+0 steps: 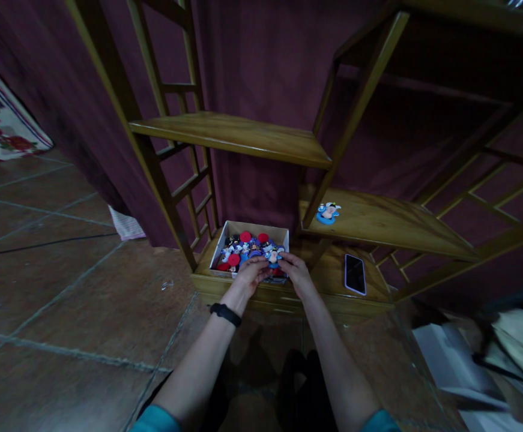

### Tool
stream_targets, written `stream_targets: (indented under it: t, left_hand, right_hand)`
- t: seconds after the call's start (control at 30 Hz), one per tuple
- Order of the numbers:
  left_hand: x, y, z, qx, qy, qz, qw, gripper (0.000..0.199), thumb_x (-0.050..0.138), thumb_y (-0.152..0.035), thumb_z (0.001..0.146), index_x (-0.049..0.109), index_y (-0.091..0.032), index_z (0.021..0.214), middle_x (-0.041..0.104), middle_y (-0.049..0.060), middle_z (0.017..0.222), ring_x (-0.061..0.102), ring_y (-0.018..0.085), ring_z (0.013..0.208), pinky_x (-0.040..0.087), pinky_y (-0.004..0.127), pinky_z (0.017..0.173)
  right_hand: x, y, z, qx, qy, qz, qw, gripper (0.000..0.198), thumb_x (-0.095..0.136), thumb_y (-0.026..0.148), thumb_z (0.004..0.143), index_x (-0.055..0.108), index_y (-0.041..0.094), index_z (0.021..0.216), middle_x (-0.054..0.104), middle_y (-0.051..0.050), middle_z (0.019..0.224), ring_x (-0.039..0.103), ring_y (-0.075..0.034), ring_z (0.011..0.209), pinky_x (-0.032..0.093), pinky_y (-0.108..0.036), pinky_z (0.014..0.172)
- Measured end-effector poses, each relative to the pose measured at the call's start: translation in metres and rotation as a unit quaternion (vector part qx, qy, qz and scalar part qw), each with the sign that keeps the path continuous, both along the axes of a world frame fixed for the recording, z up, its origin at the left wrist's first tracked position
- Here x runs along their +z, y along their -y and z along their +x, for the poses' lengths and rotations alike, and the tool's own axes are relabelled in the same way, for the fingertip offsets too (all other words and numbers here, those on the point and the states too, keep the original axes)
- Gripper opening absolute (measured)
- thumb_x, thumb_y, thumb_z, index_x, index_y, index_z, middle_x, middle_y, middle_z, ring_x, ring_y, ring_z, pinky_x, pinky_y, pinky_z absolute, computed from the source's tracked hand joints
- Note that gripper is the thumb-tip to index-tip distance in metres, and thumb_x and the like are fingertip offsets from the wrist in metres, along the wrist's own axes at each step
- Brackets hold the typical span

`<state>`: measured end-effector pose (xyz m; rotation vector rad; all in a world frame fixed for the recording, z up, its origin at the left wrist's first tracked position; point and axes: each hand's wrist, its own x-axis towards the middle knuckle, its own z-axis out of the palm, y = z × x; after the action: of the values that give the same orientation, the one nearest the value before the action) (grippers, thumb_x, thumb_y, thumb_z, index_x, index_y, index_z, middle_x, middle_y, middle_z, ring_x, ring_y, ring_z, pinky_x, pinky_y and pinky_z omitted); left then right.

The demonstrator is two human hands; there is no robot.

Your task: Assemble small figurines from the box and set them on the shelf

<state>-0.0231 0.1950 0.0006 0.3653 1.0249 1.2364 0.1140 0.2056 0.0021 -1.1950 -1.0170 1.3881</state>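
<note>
A small cartoon figurine (pixel 274 257) with white, black and blue parts is held between my two hands, above the front right of an open cardboard box (pixel 217 247). My left hand (pixel 252 272) has its fingers closed at the figurine's left side. From the right, the fingertips of my right hand (pixel 295 270) pinch it. Inside the box lie several more figurines in blue, white and black, some with round red bases (pixel 233 259). A similar figurine (pixel 328 213) with a light blue base stands on the shelf to the right.
The box sits on the low wooden cabinet top, below a wooden shelf (pixel 238 135). A slanted post (pixel 355 120) rises right of the box. A phone (pixel 355 275) lies at right, beneath another shelf (pixel 391 222). White boxes (pixel 457 360) stand on the floor at lower right.
</note>
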Motion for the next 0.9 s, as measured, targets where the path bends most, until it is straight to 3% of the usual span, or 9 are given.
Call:
stream_targets:
  t: [0.27, 0.53, 0.9]
  left_hand:
    - [0.0046, 0.0027, 0.0015, -0.008, -0.006, 0.018, 1.000, 0.026, 0.069, 0.004, 0.059, 0.059, -0.013, 0.076, 0.066, 0.002, 0.067, 0.064, 0.011, 0.059, 0.053, 0.023, 0.063]
    - [0.0024, 0.0051, 0.0036, -0.013, -0.034, 0.078, 0.996, 0.037, 0.077, -0.003, 0.046, 0.063, -0.014, 0.078, 0.066, -0.001, 0.070, 0.061, 0.010, 0.059, 0.048, 0.022, 0.061]
    - [-0.0014, 0.0021, 0.0032, -0.003, -0.125, 0.122, 0.985, 0.036, 0.080, -0.012, 0.046, 0.067, -0.015, 0.079, 0.067, 0.000, 0.076, 0.058, 0.011, 0.066, 0.044, 0.023, 0.066]
  right_hand:
    - [-0.0017, -0.0015, -0.0011, -0.002, 0.003, 0.000, 1.000, 0.044, 0.072, 0.030, 0.053, 0.069, 0.018, 0.096, 0.066, 0.000, 0.073, 0.058, -0.016, 0.070, 0.045, -0.028, 0.067]
    - [-0.0066, -0.0022, -0.0015, 0.005, -0.031, -0.002, 1.000, 0.046, 0.074, 0.029, 0.053, 0.068, 0.018, 0.097, 0.068, -0.001, 0.082, 0.059, -0.016, 0.076, 0.046, -0.028, 0.070]
    - [-0.0007, 0.0017, 0.0014, 0.074, -0.045, -0.003, 0.996, 0.050, 0.077, 0.032, 0.053, 0.066, 0.020, 0.100, 0.070, -0.003, 0.091, 0.062, -0.018, 0.081, 0.049, -0.032, 0.075]
